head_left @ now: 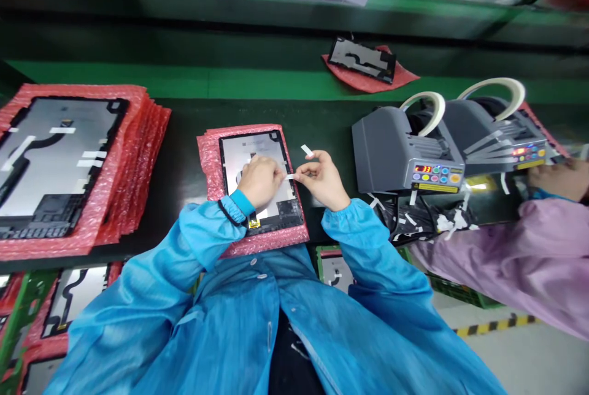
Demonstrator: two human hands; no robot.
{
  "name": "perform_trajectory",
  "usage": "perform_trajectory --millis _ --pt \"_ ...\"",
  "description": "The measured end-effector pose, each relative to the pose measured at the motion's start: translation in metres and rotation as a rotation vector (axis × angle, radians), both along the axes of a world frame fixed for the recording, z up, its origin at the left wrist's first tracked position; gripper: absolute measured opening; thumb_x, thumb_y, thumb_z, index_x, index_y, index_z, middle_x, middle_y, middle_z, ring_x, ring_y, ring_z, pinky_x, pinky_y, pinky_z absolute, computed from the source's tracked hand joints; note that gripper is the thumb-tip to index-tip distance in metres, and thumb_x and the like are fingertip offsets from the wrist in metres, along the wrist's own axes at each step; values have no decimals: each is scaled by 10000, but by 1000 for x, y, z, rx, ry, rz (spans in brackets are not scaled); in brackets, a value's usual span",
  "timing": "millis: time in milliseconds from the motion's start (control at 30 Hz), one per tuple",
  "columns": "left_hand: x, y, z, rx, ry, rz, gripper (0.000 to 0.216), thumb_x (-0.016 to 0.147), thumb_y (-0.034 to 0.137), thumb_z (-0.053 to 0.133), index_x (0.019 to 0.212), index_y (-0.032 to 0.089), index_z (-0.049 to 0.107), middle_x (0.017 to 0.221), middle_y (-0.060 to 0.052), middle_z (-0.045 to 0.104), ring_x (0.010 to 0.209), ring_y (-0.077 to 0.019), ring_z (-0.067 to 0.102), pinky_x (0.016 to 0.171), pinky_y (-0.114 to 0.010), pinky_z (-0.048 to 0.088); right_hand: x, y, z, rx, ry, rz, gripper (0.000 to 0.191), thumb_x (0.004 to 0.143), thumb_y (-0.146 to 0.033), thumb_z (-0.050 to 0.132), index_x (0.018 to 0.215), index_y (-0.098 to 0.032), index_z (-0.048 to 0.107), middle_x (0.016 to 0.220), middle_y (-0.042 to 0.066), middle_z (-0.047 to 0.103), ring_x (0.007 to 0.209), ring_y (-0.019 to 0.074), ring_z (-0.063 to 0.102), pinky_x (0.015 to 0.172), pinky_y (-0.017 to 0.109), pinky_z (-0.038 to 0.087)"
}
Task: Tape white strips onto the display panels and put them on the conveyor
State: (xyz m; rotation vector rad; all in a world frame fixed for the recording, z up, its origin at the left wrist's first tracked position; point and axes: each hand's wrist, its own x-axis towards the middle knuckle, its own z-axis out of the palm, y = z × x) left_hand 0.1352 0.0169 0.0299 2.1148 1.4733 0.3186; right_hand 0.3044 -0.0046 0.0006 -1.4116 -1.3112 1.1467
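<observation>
Over the dark bench (326, 122), right hand (327, 181) pinches white tape (290, 176), left hand (261, 181) drawn narrow beside it.

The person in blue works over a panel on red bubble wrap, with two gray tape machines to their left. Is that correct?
No: the head view shows both gray tape machines to their right. The panel is on red bubble wrap.

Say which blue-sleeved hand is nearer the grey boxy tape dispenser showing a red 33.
Right. The right hand is apart from the dispenser, to its left; the left hand is farther left, over the silver, black-edged rectangular panel.
</observation>
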Motion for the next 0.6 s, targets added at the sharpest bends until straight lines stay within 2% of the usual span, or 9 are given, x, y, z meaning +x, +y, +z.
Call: perform_trajectory --millis 167,600 --pt "5 -1 0 3 122 -2 211 900 278 517 801 154 656 1007 -120 626 1094 -315 480 885 -460 417 -1 8 -7 -52 -67 10 449 633 -242 662 923 -242 320 639 -83 596 580 122 566 650 286 445" --pt "5 -1 -9 47 167 -40 239 901 298 511 777 157 659 1010 -122 619 1096 -323 460 878 -478 401 -1 12 -1 -132 -175 71 425 636 -176 638 905 -240 316 597 -89 582 565 133 582 607 266 427"
